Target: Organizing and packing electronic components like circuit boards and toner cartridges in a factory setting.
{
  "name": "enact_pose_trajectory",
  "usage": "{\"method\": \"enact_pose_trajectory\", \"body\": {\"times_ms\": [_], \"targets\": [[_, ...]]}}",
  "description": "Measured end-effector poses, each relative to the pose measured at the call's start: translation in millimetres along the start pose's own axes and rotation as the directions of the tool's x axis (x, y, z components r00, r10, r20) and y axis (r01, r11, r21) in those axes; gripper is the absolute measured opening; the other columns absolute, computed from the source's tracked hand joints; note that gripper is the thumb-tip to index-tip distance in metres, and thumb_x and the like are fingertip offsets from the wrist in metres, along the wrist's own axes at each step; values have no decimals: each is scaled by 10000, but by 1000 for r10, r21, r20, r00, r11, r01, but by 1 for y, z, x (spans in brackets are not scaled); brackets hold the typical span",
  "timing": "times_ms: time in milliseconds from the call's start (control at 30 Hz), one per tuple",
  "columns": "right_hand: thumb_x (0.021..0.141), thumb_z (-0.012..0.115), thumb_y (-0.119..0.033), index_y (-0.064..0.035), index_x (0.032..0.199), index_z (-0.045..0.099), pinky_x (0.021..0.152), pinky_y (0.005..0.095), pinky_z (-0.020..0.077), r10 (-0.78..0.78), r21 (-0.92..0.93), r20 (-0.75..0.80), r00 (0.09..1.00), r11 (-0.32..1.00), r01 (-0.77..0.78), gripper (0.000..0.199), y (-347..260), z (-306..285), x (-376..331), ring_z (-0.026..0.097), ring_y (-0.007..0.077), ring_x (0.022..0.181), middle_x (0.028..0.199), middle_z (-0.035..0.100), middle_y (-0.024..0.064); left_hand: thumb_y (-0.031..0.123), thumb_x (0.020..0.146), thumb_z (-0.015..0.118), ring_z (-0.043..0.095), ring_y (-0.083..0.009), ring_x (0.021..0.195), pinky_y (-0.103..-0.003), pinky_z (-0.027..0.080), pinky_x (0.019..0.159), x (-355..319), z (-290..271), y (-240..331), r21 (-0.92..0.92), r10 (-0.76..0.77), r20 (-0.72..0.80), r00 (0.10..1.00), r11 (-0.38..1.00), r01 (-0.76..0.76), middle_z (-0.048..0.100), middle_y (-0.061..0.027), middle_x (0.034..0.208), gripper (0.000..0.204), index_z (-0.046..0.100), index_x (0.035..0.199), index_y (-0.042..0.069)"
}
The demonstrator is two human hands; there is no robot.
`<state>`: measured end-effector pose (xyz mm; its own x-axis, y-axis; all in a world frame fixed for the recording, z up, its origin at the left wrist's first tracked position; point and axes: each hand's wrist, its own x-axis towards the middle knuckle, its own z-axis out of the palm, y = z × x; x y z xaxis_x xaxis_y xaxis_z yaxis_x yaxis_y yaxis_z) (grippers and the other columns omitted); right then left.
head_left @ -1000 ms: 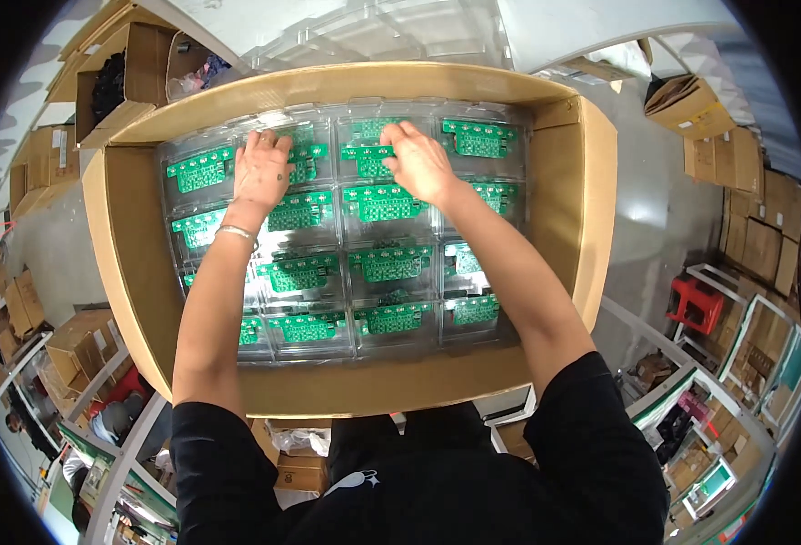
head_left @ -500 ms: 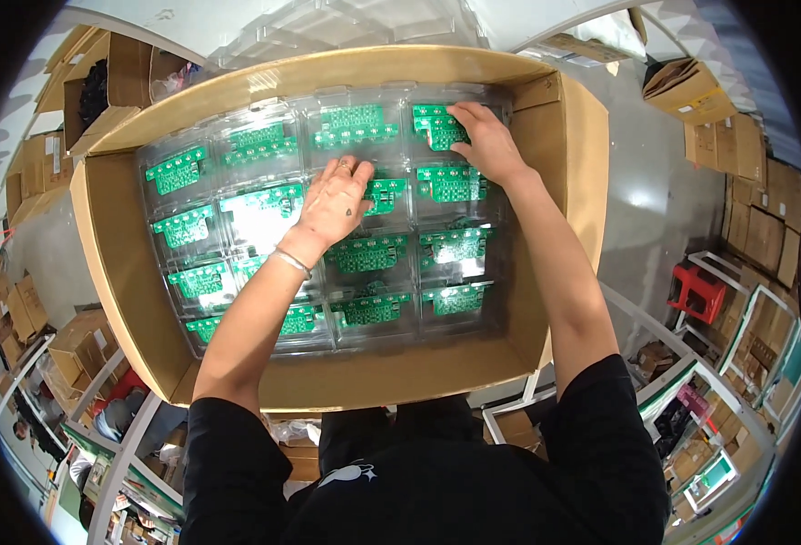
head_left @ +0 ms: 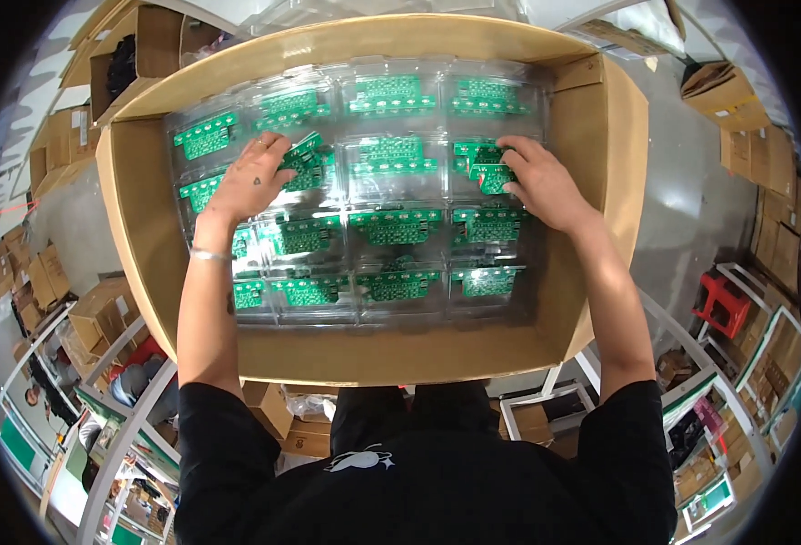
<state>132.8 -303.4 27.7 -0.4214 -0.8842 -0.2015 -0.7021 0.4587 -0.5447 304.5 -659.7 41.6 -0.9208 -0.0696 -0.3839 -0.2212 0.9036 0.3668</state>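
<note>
A clear plastic tray (head_left: 400,324) with rows of compartments lies inside a large open cardboard box (head_left: 400,359). Green circuit boards sit in its pockets. In the second row from the far side, my left hand (head_left: 253,180) pinches the left end of a tilted circuit board (head_left: 306,163). Farther right in that row, my right hand (head_left: 546,184) has its thumb and fingers closed on the right end of another circuit board (head_left: 489,178), partly overlapping the pocket's contents. A circuit board (head_left: 487,96) lies in the far right pocket, beyond my right hand.
The box walls rise around the tray on all sides. More cardboard boxes (head_left: 753,168) are stacked at the right, and others (head_left: 100,318) stand at the left. A red plastic stool (head_left: 723,304) and white metal frames (head_left: 691,350) are at the right.
My right hand has come from the far right pocket to the one nearer me. My left hand has shifted left by a column to another board. The box sits slightly farther right in view.
</note>
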Motion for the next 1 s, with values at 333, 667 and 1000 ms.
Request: {"method": "enact_pose_trajectory", "body": {"times_ms": [333,667,1000], "targets": [[709,672,-103,-40,1028,472,885,402,402,55,-138,-70,996,988,-64,382,-3,32,3,490,322,1023,1020,536,131,116,704,683,523,-344,986,-474,327,970,-11,38,-14,13,13,-13,1000,1000,-13,575,-150,990,532,420,1166,86],[693,653,-44,-29,978,461,901,397,405,61,-47,114,992,997,-56,344,-42,31,-50,469,322,1089,1057,521,148,87,690,674,501,-330,970,-402,424,842,-77,42,-2,-83,159,96,983,985,-151,525,-145,1013,342,529,992,22],[603,724,-47,-37,994,474,840,400,424,165,21,147,975,985,-170,465,-55,57,-55,501,336,973,991,521,140,78,644,715,484,-321,985,-397,429,828,-96,80,8,-4,74,-53,996,997,-74,494,-136,1104,489,468,1062,24]]}}
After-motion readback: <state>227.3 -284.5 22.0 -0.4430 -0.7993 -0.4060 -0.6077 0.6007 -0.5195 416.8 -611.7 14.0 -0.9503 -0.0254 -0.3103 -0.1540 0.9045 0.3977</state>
